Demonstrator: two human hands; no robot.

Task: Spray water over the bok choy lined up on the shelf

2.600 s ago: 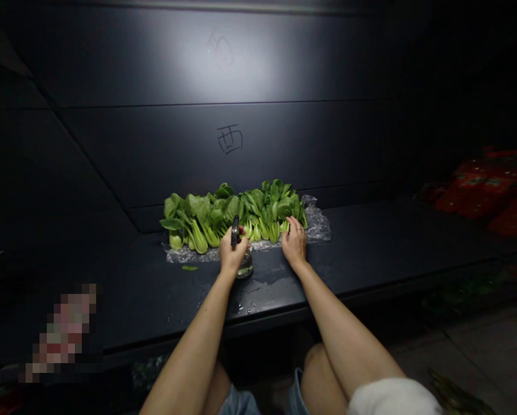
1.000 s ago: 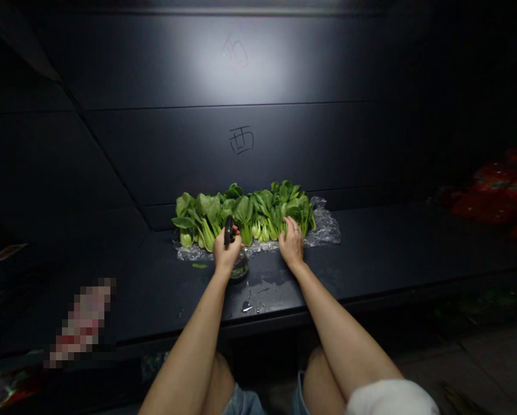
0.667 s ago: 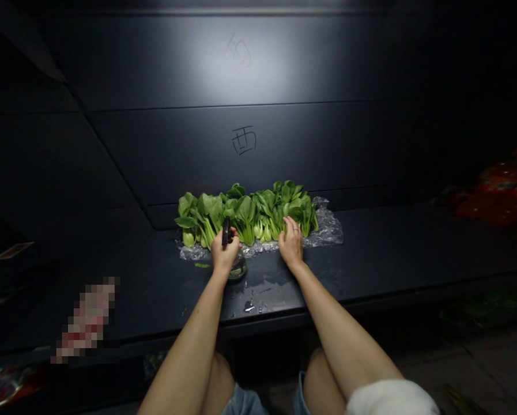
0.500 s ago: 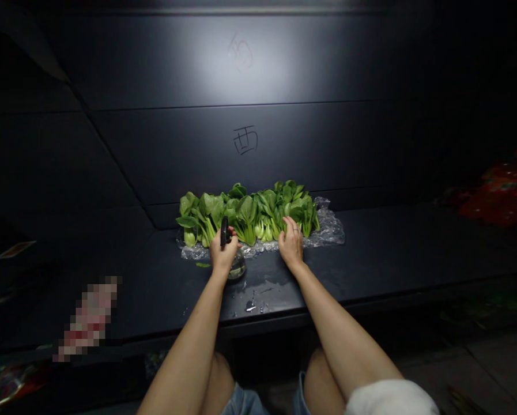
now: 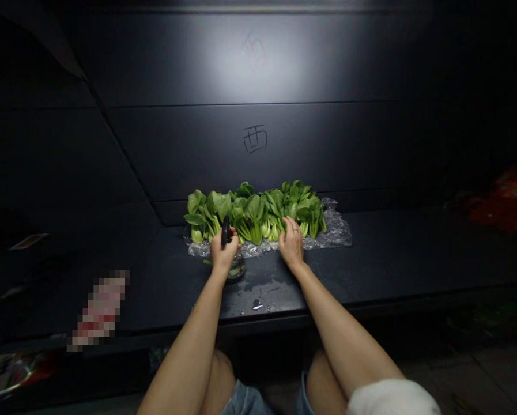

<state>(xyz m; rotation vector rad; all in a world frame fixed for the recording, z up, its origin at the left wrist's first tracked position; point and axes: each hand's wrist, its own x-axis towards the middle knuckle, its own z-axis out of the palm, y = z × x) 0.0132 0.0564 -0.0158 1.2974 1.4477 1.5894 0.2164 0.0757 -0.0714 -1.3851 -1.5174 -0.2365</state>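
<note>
My left hand (image 5: 225, 250) is wrapped round the neck of a clear spray bottle (image 5: 237, 268) with a black head, held low over the dark shelf. Liquid shows in the bottle. Before me a row of bok choy (image 5: 255, 216) leans against the back panel, leaves up and pale stems toward me. It lies on a sheet of clear plastic film (image 5: 338, 226). My right hand (image 5: 291, 242) is at the stems right of the middle, fingers stretched out and holding nothing. Whether its fingertips press on the leaves, I cannot tell.
Water drops (image 5: 257, 305) wet the shelf (image 5: 383, 253) near its front edge. A loose bit of leaf lies left of the bottle. At far right sit red packages (image 5: 506, 202). A small card (image 5: 29, 241) and a pixelated patch (image 5: 100, 310) are on the left.
The whole scene has shifted slightly to the right in view as my head turned. Both hands keep nearly the same pose, with the spray bottle still in my left.
</note>
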